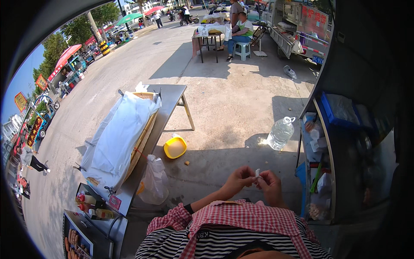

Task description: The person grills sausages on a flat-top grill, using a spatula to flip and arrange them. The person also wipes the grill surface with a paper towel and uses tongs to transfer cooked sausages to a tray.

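Note:
In front of my checked apron [239, 215], both hands meet at chest height. My left hand [237, 183] and my right hand [271, 186] pinch a small crumpled white piece [257, 173] between their fingertips. It looks like tissue or thin plastic; I cannot tell which. Its upper end pokes out above the fingers, and the fingers hide the lower part. Beyond and below the hands lies the shaded pavement [220, 162].
At left, a metal table [173, 92] bears a cloth-covered wicker basket [121, 129], with sauce bottles [104, 213] and a sausage grill [85, 223] nearer. A plastic bag [155, 181] hangs beside it. A yellow basin [175, 147] and water jug [280, 133] stand ahead; shelves [318, 181] are at right.

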{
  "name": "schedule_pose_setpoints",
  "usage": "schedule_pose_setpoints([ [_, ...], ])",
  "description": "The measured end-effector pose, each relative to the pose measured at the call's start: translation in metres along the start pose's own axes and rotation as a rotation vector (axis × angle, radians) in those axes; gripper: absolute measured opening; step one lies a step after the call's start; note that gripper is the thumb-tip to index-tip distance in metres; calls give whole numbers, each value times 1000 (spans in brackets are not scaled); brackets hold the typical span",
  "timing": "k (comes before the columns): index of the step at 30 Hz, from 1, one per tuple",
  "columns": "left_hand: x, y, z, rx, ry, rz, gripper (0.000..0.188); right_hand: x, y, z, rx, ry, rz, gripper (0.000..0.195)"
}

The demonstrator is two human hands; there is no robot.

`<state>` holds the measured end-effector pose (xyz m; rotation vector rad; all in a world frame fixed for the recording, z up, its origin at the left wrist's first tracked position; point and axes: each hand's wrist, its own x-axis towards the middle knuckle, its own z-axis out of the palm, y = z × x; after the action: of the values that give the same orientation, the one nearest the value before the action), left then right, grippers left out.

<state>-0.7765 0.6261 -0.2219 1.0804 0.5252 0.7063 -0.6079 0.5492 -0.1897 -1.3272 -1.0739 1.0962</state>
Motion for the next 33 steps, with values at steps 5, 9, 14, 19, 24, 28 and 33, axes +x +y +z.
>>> schedule_pose_setpoints([
  [5,11,8,-9,-8,-38,-146,14,7,4,15,-238,164,-208,9],
  [9,26,15,-8,42,-111,-285,17,10,-11,13,-469,260,-476,15],
  [14,45,13,7,-104,-145,-363,23,9,-12,-11,-653,297,-724,13],
  [19,49,16,30,-199,-157,-380,29,-2,-8,-31,-657,262,-698,9],
  [24,41,1,55,-58,-177,-251,26,-32,-5,-52,-70,254,-337,10],
  [28,27,-7,82,34,-183,-176,25,-43,5,-77,155,139,46,15],
  [33,12,-35,101,322,-16,-23,27,-64,12,-91,-106,128,-34,14],
])
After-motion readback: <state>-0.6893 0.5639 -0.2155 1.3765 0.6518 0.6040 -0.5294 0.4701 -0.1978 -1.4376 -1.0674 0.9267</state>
